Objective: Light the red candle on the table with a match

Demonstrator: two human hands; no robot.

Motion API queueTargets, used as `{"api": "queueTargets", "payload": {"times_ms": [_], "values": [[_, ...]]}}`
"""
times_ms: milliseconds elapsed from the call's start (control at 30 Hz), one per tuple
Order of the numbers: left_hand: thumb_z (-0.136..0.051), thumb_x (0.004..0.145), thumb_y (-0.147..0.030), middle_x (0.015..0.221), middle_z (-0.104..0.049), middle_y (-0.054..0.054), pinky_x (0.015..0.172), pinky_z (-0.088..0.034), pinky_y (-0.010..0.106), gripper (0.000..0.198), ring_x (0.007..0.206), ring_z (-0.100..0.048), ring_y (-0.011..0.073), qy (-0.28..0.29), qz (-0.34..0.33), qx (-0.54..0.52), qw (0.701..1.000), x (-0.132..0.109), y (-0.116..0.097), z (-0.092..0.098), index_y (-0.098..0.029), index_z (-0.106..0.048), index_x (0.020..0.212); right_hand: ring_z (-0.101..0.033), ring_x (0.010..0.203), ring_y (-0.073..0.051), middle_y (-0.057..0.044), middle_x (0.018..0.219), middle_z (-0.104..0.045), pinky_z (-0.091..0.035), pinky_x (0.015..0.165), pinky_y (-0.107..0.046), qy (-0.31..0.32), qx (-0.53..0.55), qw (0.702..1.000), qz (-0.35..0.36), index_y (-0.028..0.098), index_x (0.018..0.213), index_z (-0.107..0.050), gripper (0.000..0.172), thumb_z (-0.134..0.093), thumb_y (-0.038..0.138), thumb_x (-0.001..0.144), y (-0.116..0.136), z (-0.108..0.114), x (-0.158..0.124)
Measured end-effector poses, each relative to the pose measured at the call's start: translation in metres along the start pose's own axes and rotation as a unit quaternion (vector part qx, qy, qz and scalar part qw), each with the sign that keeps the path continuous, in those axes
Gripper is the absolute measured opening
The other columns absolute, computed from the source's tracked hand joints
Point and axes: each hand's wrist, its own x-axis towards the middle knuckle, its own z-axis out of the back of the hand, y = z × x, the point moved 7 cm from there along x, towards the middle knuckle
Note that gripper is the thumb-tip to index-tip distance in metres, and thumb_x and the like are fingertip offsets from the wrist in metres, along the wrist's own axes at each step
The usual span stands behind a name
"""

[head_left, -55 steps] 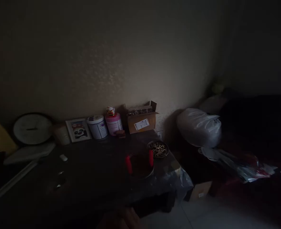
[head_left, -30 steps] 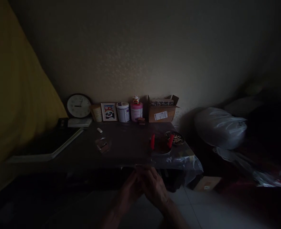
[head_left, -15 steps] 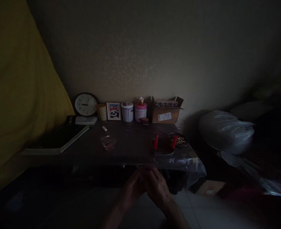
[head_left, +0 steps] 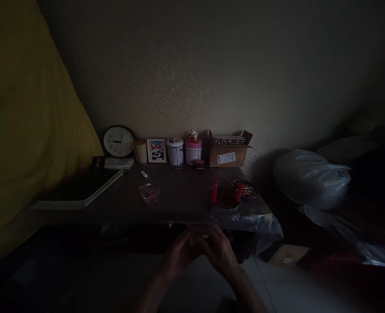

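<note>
My left hand (head_left: pixel 181 249) and my right hand (head_left: pixel 219 248) meet just in front of the table's near edge, fingers curled in and touching. A small pale sliver (head_left: pixel 204 236) shows at the fingers of my right hand; its kind is too dark to tell. Whatever my left hand closes on is hidden by the fingers. Beyond them, two upright red candles, a left one (head_left: pixel 215 192) and a right one (head_left: pixel 239 191), stand on a dark tray (head_left: pixel 225 208). Behind the right candle is a round dish (head_left: pixel 256 194) of thin sticks like matches.
On the dark table (head_left: pixel 179 191) lie a small brown packet (head_left: pixel 148 195), a white piece (head_left: pixel 144 174) and a large book (head_left: pixel 91 191). A clock (head_left: pixel 118 141), picture frame (head_left: pixel 157 151), white tub (head_left: pixel 175 151), pink-lidded tub (head_left: pixel 193 152) and open carton (head_left: pixel 227 155) line the wall.
My hands have shifted slightly and their fingers have spread a little from each other, so the pale sliver now shows. The objects on the table have stayed put.
</note>
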Motion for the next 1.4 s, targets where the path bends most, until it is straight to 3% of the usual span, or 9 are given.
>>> {"api": "queueTargets", "payload": {"times_ms": [100, 267, 567, 800, 900, 1033, 1267, 1400], "values": [[-0.055, 0.083, -0.035, 0.09, -0.067, 0.005, 0.069, -0.042, 0.027, 0.027, 0.077, -0.06, 0.0151, -0.031, 0.035, 0.018, 0.999, -0.001, 0.006, 0.009, -0.017, -0.066, 0.099, -0.062, 0.093, -0.016, -0.005, 0.097, -0.065, -0.052, 0.081, -0.027, -0.009, 0.015, 0.999, -0.03, 0.024, 0.099, -0.064, 0.02, -0.045, 0.024, 0.091, -0.011, 0.005, 0.001], [-0.058, 0.08, -0.036, 0.076, -0.064, 0.003, 0.054, -0.034, 0.024, 0.027, 0.063, -0.055, 0.0129, -0.047, 0.047, 0.073, 0.995, -0.002, 0.011, 0.011, -0.016, -0.065, 0.097, -0.061, 0.091, -0.015, -0.004, 0.099, -0.063, -0.051, 0.077, -0.024, 0.035, -0.014, 0.999, -0.029, 0.024, 0.099, -0.065, 0.019, -0.048, 0.023, 0.091, -0.021, -0.005, -0.004], [-0.057, 0.079, -0.037, 0.059, -0.053, -0.001, 0.052, -0.028, 0.025, 0.024, 0.052, -0.045, 0.0109, -0.037, 0.049, 0.111, 0.992, -0.001, 0.011, 0.012, -0.014, -0.063, 0.075, -0.06, 0.081, -0.012, -0.003, 0.092, -0.061, -0.048, 0.069, -0.021, 0.079, -0.033, 0.996, -0.018, 0.022, 0.092, -0.063, 0.016, -0.046, 0.02, 0.091, -0.027, -0.016, -0.008], [-0.056, 0.079, -0.032, 0.065, -0.056, 0.001, 0.055, -0.03, 0.025, 0.022, 0.055, -0.047, 0.011, -0.057, 0.058, 0.107, 0.991, -0.004, 0.008, 0.008, -0.013, -0.066, 0.079, -0.056, 0.072, -0.012, -0.002, 0.082, -0.058, -0.044, 0.064, -0.022, 0.108, -0.076, 0.991, -0.01, 0.02, 0.08, -0.057, 0.017, -0.044, 0.017, 0.09, -0.027, -0.018, -0.01], [-0.057, 0.079, -0.031, 0.066, -0.056, 0.001, 0.057, -0.033, 0.025, 0.019, 0.056, -0.048, 0.0107, -0.041, 0.044, 0.113, 0.992, -0.001, 0.008, 0.01, -0.014, -0.067, 0.079, -0.057, 0.073, -0.013, -0.003, 0.084, -0.059, -0.044, 0.065, -0.022, 0.102, -0.075, 0.992, 0.005, 0.02, 0.084, -0.056, 0.015, -0.043, 0.017, 0.09, -0.023, -0.016, -0.011], [-0.057, 0.08, -0.029, 0.077, -0.061, 0.002, 0.056, -0.035, 0.024, 0.027, 0.058, -0.052, 0.011, -0.033, 0.032, 0.115, 0.992, -0.001, 0.005, 0.012, -0.019, -0.064, 0.104, -0.058, 0.077, -0.015, -0.004, 0.087, -0.061, -0.045, 0.07, -0.024, 0.093, -0.061, 0.994, 0.005, 0.02, 0.092, -0.057, 0.015, -0.044, 0.015, 0.087, -0.025, -0.012, -0.01], [-0.056, 0.08, -0.026, 0.09, -0.065, 0.005, 0.058, -0.04, 0.025, 0.038, 0.072, -0.061, 0.0157, -0.024, 0.028, 0.08, 0.996, -0.01, -0.004, 0.002, -0.023, -0.055, 0.118, -0.06, 0.08, -0.016, -0.005, 0.085, -0.064, -0.047, 0.072, -0.026, -0.025, 0.018, 0.994, -0.105, 0.019, 0.089, -0.061, 0.015, -0.046, 0.021, 0.085, -0.048, 0.013, -0.005], [-0.053, 0.083, -0.024, 0.093, -0.067, 0.006, 0.064, -0.043, 0.029, 0.039, 0.081, -0.064, 0.0196, -0.004, 0.025, 0.064, 0.998, -0.012, -0.006, -0.001, -0.024, -0.05, 0.121, -0.062, 0.079, -0.018, -0.004, 0.082, -0.065, -0.048, 0.071, -0.026, -0.034, 0.103, 0.979, -0.175, 0.019, 0.085, -0.063, 0.018, -0.051, 0.031, 0.083, -0.052, 0.016, -0.007]]}}
